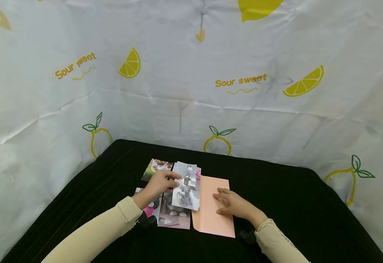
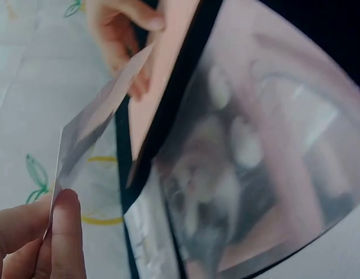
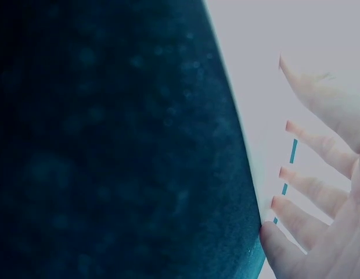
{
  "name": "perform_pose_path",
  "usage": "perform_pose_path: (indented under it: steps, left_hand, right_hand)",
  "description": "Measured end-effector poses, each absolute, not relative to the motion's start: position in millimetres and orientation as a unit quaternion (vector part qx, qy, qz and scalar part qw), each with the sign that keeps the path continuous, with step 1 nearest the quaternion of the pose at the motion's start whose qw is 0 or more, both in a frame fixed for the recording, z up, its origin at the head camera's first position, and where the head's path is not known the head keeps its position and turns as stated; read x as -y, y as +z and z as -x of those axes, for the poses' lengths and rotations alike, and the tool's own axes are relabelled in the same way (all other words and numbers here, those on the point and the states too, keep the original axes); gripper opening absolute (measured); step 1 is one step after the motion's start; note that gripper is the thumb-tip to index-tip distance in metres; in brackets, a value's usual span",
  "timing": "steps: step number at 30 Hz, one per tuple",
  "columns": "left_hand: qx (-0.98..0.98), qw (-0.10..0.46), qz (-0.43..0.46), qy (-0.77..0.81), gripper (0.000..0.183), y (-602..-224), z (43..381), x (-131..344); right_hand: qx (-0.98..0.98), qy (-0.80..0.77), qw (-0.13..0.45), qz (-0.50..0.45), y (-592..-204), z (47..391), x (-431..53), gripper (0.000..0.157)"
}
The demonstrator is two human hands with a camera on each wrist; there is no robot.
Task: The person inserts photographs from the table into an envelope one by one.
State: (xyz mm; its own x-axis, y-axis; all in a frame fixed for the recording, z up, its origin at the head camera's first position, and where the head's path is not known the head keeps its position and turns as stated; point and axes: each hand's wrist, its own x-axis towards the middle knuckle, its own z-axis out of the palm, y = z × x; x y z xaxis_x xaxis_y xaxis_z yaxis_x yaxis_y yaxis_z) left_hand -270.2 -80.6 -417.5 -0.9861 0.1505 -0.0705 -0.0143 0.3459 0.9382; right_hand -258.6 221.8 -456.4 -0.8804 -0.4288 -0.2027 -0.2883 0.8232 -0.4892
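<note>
My left hand (image 1: 158, 184) pinches a greyish picture card (image 1: 185, 193) with a pink flower near its top right corner. In the left wrist view the card (image 2: 90, 133) stands on edge between thumb and fingers. A second pale edge shows behind its top in the head view. To the right lies a peach envelope (image 1: 215, 224), its left side partly under the raised card. My right hand (image 1: 232, 204) rests over the envelope, fingers spread and slightly bent, gripping nothing; the right wrist view shows these fingers (image 3: 316, 192) apart against a washed-out pale surface.
Under and beside my left hand lie a tiger picture (image 1: 156, 166), a picture with a pink patch (image 1: 148, 211) and a greyish-pink picture (image 1: 175, 221). A black cloth (image 1: 276, 186) covers the table. Behind it hangs a white lemon-print curtain (image 1: 178, 73).
</note>
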Motion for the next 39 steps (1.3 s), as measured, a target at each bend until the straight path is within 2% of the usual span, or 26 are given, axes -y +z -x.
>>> perform_pose_path:
  steps: [21,39]
  left_hand:
    - [-0.832,0.055,-0.072,0.548,0.030,-433.8,260.5,61.7]
    - [-0.831,0.106,-0.060,0.543,0.031,-438.2,254.9,56.2]
  right_hand:
    - [-0.944,-0.218,0.145,0.200,-454.3,257.9,-222.3,0.060]
    - [-0.945,-0.215,0.144,0.202,-455.9,259.7,-222.0,0.059]
